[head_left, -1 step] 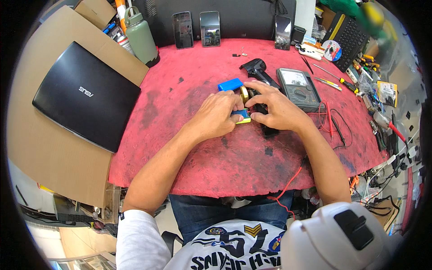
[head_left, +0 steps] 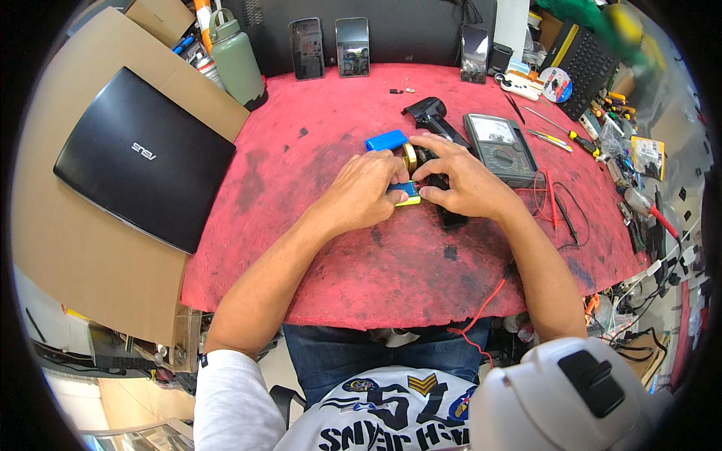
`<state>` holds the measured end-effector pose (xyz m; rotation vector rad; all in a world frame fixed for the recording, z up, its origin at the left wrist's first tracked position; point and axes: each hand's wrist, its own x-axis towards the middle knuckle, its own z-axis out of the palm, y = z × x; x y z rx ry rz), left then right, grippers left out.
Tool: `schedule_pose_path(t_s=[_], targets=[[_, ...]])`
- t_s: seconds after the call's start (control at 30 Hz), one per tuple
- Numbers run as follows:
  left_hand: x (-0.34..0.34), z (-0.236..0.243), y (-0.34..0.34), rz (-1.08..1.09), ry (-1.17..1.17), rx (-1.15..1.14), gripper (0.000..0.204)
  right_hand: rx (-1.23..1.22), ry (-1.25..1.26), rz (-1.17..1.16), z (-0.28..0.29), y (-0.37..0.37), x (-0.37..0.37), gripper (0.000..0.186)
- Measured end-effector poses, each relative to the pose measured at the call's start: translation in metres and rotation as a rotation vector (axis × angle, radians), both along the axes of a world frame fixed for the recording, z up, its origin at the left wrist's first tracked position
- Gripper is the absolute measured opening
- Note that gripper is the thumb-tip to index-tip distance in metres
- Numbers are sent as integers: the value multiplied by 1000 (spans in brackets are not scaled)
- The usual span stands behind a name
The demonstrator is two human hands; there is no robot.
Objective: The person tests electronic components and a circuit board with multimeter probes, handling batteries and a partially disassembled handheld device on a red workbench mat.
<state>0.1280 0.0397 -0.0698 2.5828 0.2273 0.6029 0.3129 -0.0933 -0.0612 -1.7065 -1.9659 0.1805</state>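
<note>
My left hand (head_left: 370,184) is closed on a small blue and lime-yellow pack (head_left: 408,201) near the mat's middle. My right hand (head_left: 459,180) curls over a dark piece (head_left: 423,156) beside it, thumb near the pack; what it grips is unclear. A gold-coloured ring-like part (head_left: 410,158) stands between my fingers, with a blue block (head_left: 385,139) just behind. A black pistol-shaped tool (head_left: 431,114) lies beyond my right hand, and an analogue multimeter (head_left: 500,150) with red and black leads (head_left: 554,208) is at its right.
Left: black laptop (head_left: 143,161) on cardboard (head_left: 60,248), green bottle (head_left: 237,68). Back of red mat (head_left: 316,278): three phones (head_left: 307,49) (head_left: 352,47) (head_left: 473,54). Right: screwdriver (head_left: 583,141), keyboard (head_left: 583,68), cluttered tools, cables (head_left: 654,286). A white object (head_left: 553,391) fills the lower right.
</note>
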Motion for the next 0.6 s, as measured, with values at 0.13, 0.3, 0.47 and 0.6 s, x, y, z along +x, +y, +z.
schedule_pose_path(t_s=[0.13,0.3,0.47,0.6], targets=[[7,4,0,-28,29,-40,21,37,-26,-29,2,-4,5,19],[10,11,4,-31,128,-100,19,77,-72,-56,3,-6,2,17],[8,14,9,4,180,-137,27,234,37,-108,13,-4,9,19],[6,14,6,3,194,-85,34,262,69,-231,20,-11,23,21]])
